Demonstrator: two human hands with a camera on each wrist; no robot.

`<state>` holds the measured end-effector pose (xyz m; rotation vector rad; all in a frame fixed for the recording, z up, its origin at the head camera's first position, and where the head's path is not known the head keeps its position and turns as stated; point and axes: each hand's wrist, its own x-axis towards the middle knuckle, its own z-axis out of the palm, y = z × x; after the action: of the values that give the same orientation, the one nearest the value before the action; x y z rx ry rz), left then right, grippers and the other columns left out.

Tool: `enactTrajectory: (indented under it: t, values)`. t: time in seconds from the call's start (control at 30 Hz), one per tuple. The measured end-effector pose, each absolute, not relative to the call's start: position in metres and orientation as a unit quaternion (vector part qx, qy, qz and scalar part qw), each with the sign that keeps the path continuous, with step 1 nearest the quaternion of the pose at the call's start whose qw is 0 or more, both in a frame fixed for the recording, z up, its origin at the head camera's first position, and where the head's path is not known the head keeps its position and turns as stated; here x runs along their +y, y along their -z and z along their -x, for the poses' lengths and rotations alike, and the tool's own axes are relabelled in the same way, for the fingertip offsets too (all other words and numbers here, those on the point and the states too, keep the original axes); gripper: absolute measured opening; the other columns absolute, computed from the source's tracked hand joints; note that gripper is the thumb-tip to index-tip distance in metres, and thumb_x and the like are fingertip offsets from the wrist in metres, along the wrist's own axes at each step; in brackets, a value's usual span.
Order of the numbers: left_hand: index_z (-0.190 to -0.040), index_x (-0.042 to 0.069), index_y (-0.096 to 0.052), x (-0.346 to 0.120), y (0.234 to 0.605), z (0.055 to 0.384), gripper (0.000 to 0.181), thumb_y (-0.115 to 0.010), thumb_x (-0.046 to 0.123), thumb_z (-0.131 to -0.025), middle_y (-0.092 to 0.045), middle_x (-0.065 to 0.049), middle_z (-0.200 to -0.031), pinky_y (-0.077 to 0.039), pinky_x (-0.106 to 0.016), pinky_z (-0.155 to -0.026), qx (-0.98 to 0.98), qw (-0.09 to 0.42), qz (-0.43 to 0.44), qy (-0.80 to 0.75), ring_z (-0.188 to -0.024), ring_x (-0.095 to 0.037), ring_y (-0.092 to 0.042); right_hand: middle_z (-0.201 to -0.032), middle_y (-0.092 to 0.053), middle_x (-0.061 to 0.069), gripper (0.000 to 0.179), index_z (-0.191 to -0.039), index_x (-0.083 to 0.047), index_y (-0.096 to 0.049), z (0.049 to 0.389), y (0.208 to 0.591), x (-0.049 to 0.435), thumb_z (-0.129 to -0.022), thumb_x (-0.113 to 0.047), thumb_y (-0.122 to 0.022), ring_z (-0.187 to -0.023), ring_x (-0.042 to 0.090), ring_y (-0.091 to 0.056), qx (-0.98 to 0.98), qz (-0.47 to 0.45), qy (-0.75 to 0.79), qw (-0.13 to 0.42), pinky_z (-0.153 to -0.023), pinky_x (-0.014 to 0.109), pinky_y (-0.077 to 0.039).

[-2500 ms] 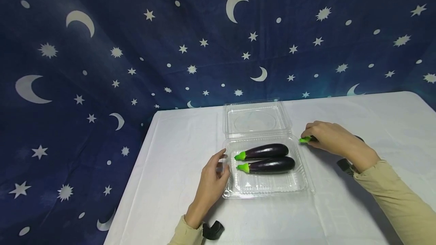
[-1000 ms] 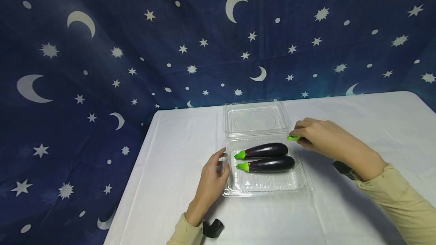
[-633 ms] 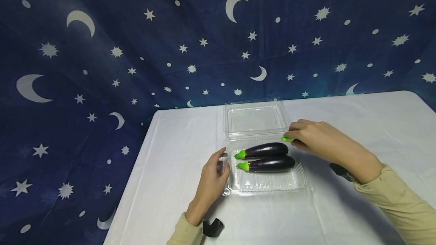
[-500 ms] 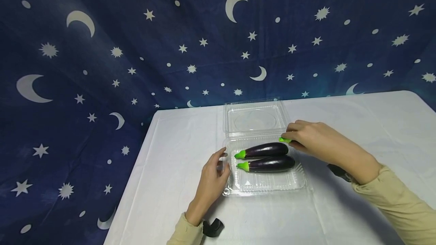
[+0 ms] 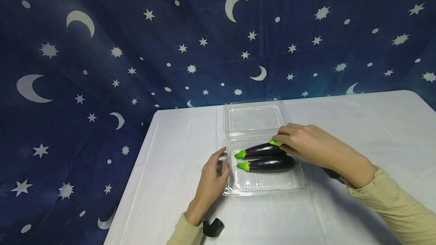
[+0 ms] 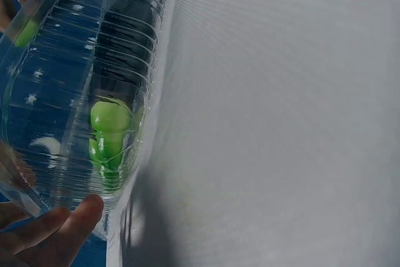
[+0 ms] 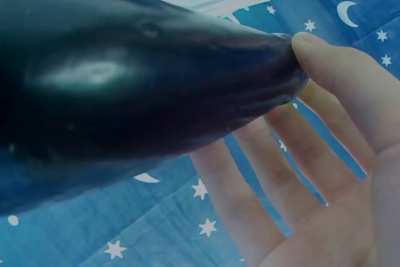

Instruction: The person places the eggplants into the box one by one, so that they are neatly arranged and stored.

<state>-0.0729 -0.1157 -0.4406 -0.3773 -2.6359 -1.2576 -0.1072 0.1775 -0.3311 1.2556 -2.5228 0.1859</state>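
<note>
My right hand (image 5: 303,143) pinches an eggplant (image 7: 125,85) near its green stem, just above the back right of an opened clear plastic clamshell container (image 5: 269,186). From the head, only this eggplant's green end shows; the hand covers its dark body. Two more eggplants lie side by side in the container, a rear one (image 5: 260,150) and a front one (image 5: 269,164), green stems pointing left. My left hand (image 5: 211,180) rests at the container's left edge with thumb and fingers apart. In the left wrist view its fingertips (image 6: 87,207) touch the clear end wall.
The container's lid (image 5: 255,118) lies folded back toward the far edge. A white cloth covers the table (image 5: 163,169). Behind stands a dark blue curtain (image 5: 190,41) with moons and stars. A black wrist mount (image 5: 213,228) sits by the left cuff.
From the table right of the container, my right hand has lifted the third eggplant and carried it left over the container. The left hand and the two lying eggplants stay put.
</note>
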Motion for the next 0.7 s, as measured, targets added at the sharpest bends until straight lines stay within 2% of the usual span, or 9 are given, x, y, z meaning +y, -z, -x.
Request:
enactTrajectory:
  t: [0.43, 0.7]
  values:
    - [-0.139, 0.004, -0.053, -0.116, 0.441, 0.073, 0.045, -0.058, 0.007, -0.095, -0.065, -0.01, -0.121, -0.059, -0.029, -0.076, -0.893, 0.098, 0.126, 0.421, -0.093, -0.016, -0.067, -0.09, -0.065, -0.004, 0.027, -0.097, -0.013, -0.069, 0.105, 0.332, 0.161, -0.075, -0.011, -0.085, -0.082, 0.011, -0.062, -0.859, -0.473, -0.068, 0.185, -0.054, 0.023, -0.052]
    - [-0.139, 0.005, -0.053, -0.116, 0.442, 0.074, 0.044, -0.058, 0.007, -0.095, -0.065, -0.008, -0.121, -0.058, -0.028, -0.076, -0.892, 0.099, 0.127, 0.422, -0.093, -0.015, -0.067, -0.089, -0.065, -0.004, 0.025, -0.099, -0.013, -0.07, 0.101, 0.333, 0.149, -0.078, -0.013, -0.084, -0.081, 0.012, -0.061, -0.856, -0.482, -0.066, 0.175, -0.056, 0.027, -0.054]
